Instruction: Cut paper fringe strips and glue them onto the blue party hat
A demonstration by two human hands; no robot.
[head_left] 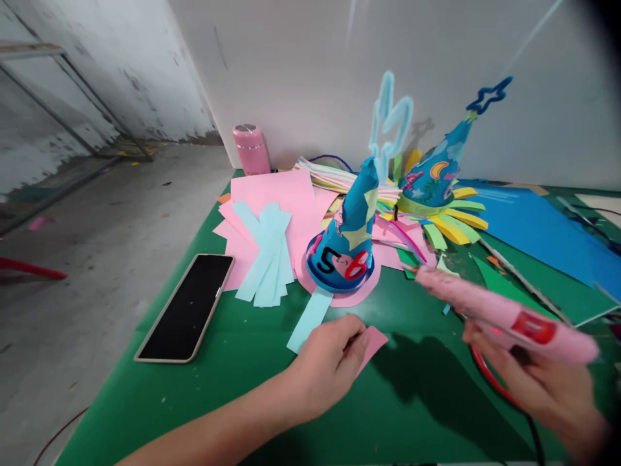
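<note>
My left hand (330,362) pinches a small pink paper strip (373,346), just in front of a blue cone hat (356,220) with the numbers 5 and 6 on it. A pale blue paper strip (310,318) sticks out toward me from under the hat's brim, passing beside my left hand. The hat stands on a round pink paper (363,292). On the right, my right hand (538,382) is wrapped round a pink glue gun (504,310), held above the table with its nozzle pointing left toward the hat.
A phone (187,310) lies at the left edge of the green table (233,401). Pale blue strips (269,259) rest on pink sheets (272,188). Behind are a pink flask (252,150) and a second cone hat (436,171). Blue sheets (548,226) lie right. A red cable (492,375) trails from the gun.
</note>
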